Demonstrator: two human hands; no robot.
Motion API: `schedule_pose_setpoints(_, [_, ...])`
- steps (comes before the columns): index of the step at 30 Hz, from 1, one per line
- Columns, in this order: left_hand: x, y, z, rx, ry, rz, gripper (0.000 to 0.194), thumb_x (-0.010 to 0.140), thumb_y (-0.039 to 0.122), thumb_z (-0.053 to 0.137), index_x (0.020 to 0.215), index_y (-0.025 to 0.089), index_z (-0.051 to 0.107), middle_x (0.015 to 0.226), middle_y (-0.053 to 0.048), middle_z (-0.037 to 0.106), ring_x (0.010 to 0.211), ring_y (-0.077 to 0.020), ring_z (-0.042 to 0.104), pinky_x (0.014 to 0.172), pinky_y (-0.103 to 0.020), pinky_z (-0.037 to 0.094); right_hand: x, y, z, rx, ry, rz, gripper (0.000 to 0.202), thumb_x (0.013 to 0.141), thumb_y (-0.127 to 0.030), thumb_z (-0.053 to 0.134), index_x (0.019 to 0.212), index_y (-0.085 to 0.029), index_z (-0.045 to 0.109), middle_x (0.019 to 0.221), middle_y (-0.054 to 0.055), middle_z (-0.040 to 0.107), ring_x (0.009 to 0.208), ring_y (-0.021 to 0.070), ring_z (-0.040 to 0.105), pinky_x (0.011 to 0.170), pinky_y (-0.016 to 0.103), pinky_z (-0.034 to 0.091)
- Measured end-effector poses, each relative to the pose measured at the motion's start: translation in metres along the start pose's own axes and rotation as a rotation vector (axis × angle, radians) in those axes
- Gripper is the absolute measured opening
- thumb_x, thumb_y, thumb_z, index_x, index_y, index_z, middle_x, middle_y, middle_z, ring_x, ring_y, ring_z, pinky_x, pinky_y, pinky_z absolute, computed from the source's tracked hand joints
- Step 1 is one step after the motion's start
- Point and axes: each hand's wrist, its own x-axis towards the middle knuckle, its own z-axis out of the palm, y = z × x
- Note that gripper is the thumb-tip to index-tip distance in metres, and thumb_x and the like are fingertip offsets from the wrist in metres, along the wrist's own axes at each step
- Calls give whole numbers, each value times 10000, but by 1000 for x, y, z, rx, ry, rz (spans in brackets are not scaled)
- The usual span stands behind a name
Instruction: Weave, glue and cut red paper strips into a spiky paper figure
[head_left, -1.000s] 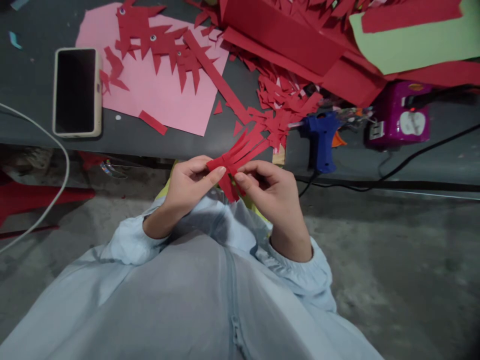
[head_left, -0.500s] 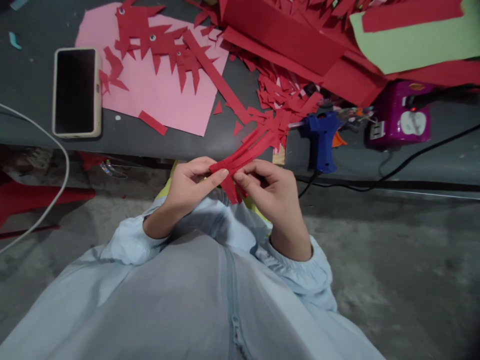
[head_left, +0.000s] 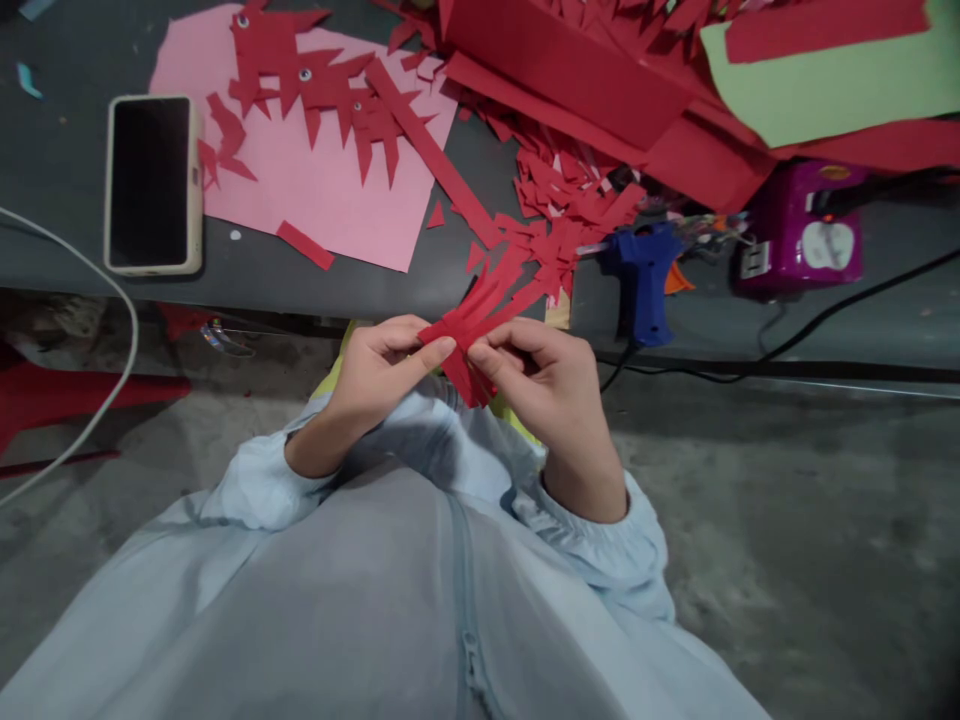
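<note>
My left hand (head_left: 390, 365) pinches the left side of a bundle of red paper strips (head_left: 466, 322) between thumb and fingers, at the table's front edge. On its right side, my right hand (head_left: 536, 375) has thumb and fingertips closed on the same strips. The strips fan out above and below the fingers, and the upper ones reach toward a pile of red scraps (head_left: 551, 180). Red spiky paper cutouts with small eyes (head_left: 322, 90) lie on a pink sheet (head_left: 330, 200) farther back at the left.
A phone (head_left: 150, 185) lies at the left beside a white cable (head_left: 112, 285). To the right are a blue glue gun (head_left: 643, 285), a purple power socket (head_left: 806, 235) and black cords. Red sheets (head_left: 577, 75) and a green sheet (head_left: 832, 90) cover the back right.
The upper strips have spread farther apart, some now pointing more upright. The lower ends have also fanned slightly. Both hands remain in nearly the same place.
</note>
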Motion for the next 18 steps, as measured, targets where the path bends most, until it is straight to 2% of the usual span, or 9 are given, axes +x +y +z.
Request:
schedule_pose_setpoints(7, [-1,0,0,-5,-2,-18,357,800,493,786,646,177,725,740,-17,664,685,-112,583,651,-265,467,1,-2,-3,2,-37,16,190,843,-188,651,654,-174,631,556,-66,409,521,72,349,514,253,263])
schedule_pose_setpoints(14, [-1,-2,0,-58,1,-18,316,820,443,776,643,186,728,722,-1,639,657,-96,556,648,-261,454,1,-2,-2,11,-30,47,179,841,-230,660,670,-177,654,545,-65,411,513,78,351,515,257,272])
schedule_pose_setpoints(18, [-2,-3,0,-55,17,-45,356,812,458,779,610,176,697,707,2,617,637,-90,528,612,-252,431,0,-2,0,21,-26,68,151,828,-241,676,687,-187,672,542,-65,403,520,86,356,527,262,293])
